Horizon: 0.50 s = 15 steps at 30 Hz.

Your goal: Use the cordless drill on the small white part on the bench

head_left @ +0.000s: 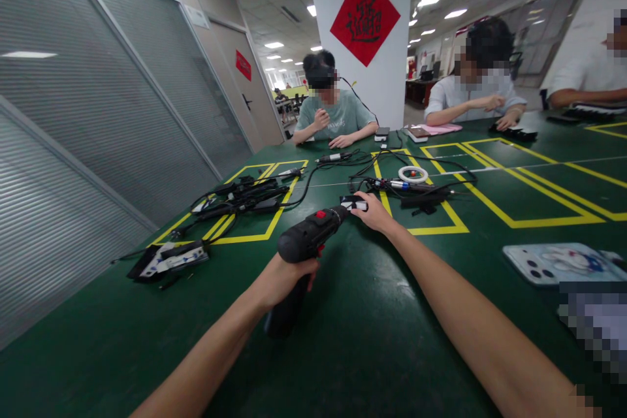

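Observation:
My left hand [289, 277] is wrapped round the grip of a black cordless drill [306, 235] with red buttons. The drill's chuck points forward and to the right, towards a small black-and-white piece [353, 204]. That piece is in the fingers of my right hand [375, 212], just above the green table. Whether the drill's tip touches it or stops just short I cannot tell; the meeting point is too small to see. The far side of the held piece is hidden by my fingers.
Cables and tools [245, 196] lie tangled on the left. A soldering-iron-like tool [406, 186] and a white ring [413, 174] lie beyond my right hand. A phone [563, 263] rests at the right. Several people sit across the green table [372, 339], which has yellow tape outlines.

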### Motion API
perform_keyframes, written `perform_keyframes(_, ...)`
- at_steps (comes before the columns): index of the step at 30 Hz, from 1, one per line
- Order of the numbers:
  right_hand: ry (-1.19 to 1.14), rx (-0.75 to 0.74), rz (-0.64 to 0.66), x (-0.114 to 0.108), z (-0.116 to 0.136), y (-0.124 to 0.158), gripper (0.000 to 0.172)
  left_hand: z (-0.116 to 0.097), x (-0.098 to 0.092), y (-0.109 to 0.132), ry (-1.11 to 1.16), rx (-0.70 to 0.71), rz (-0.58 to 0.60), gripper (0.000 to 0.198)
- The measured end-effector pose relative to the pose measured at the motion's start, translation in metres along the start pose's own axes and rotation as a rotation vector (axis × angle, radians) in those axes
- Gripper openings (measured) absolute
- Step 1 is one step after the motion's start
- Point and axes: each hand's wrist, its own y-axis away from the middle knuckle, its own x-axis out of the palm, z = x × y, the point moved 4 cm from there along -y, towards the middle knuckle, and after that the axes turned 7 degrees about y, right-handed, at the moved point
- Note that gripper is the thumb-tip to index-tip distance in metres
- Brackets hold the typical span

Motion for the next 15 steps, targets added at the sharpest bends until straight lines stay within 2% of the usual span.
perform_keyframes(9,0.003,-0.006,0.003,-0.0019,0.0023,0.0009,0.048,0.0001,0.0007,0.0001,-0.003,0.014,-0.001,0.023)
perform_keyframes(15,0.006,-0.001,0.003,-0.0024,0.0027,0.0012,0.048,-0.0002,0.0009,0.0005,-0.002,0.076,0.020,0.022)
